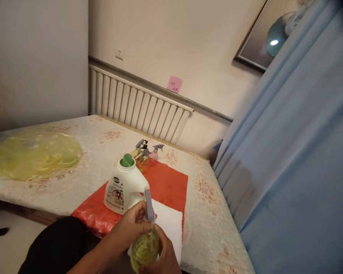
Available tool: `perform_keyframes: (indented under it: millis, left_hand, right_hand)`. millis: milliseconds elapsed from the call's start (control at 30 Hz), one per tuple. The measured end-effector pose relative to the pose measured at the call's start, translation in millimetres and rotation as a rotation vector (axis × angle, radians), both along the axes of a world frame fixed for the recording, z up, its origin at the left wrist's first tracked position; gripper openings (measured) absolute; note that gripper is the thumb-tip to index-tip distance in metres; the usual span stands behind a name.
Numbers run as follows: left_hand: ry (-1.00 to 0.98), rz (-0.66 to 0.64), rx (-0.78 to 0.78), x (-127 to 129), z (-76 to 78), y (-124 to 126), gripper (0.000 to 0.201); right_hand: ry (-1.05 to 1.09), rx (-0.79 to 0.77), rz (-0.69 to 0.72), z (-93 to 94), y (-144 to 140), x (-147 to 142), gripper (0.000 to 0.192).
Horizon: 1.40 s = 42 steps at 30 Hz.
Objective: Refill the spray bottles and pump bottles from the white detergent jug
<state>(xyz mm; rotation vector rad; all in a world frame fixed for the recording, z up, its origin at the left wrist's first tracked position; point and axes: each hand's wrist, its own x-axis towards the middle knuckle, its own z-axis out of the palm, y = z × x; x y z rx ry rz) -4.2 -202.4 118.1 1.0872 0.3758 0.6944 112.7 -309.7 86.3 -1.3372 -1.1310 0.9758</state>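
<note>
A spray bottle point(145, 247) with a see-through body, yellow-green inside, is held upright close to me. My left hand point(134, 222) is closed around its grey-purple spray head point(149, 207), at the neck. Lower down, my right hand point(167, 253) wraps the side and base of the bottle's body. Just beyond stands a white detergent jug point(125, 186) with a picture label and a green piece in its mouth. It rests on a red plastic sheet point(170, 182). A white cloth or paper point(171, 220) lies partly behind my right hand.
Several more spray bottles point(153, 156) stand behind the jug. A crumpled yellow transparent plastic bag point(31, 156) lies at the left of the flower-patterned tablecloth point(94, 133). A radiator point(137, 104) lines the wall; a blue curtain point(297, 152) hangs at the right.
</note>
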Motion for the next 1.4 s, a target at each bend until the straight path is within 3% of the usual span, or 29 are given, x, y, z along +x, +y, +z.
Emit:
perform_keyframes:
  millis: [233,467,600,733,800,933,1067,1133,1267,1400]
  left_hand:
    - [0.077,0.088,0.115,-10.0,25.7,-1.6,0.032]
    - [0.064,0.209,0.200,-22.7,61.5,-0.1,0.033]
    - [0.108,0.325,0.228,-29.9,71.0,1.3,0.034]
    - [0.148,0.228,0.242,-34.4,73.9,2.7,0.036]
    - [0.164,0.204,0.222,-36.6,73.6,4.5,0.038]
    - [0.128,0.359,0.194,-43.0,66.5,11.1,0.033]
    - [0.107,0.259,0.163,-50.5,55.8,16.4,0.032]
    - [0.044,0.281,0.083,-56.2,51.9,19.4,0.031]
    - [-0.144,0.452,-0.157,-76.4,41.9,32.3,0.029]
    - [-0.193,0.498,-0.359,-101.7,9.4,47.7,0.032]
  right_hand:
    - [0.033,0.001,0.006,1.7,-3.4,0.8,0.068]
    - [0.030,-0.034,-0.033,2.5,-4.7,1.5,0.065]
    - [0.024,-0.054,-0.053,7.0,-4.4,2.7,0.065]
    - [-0.015,-0.052,-0.067,13.0,-4.7,3.4,0.065]
    - [-0.006,-0.052,-0.060,15.0,-5.0,3.2,0.065]
    - [0.012,-0.053,-0.063,15.0,-4.5,2.2,0.066]
    - [-0.017,-0.064,-0.065,14.0,-3.1,2.0,0.068]
    - [-0.029,-0.077,-0.067,13.2,-2.0,4.5,0.070]
    - [-0.121,-0.096,-0.124,9.1,3.5,19.5,0.077]
    - [-0.296,-0.103,-0.216,12.1,18.5,41.2,0.083]
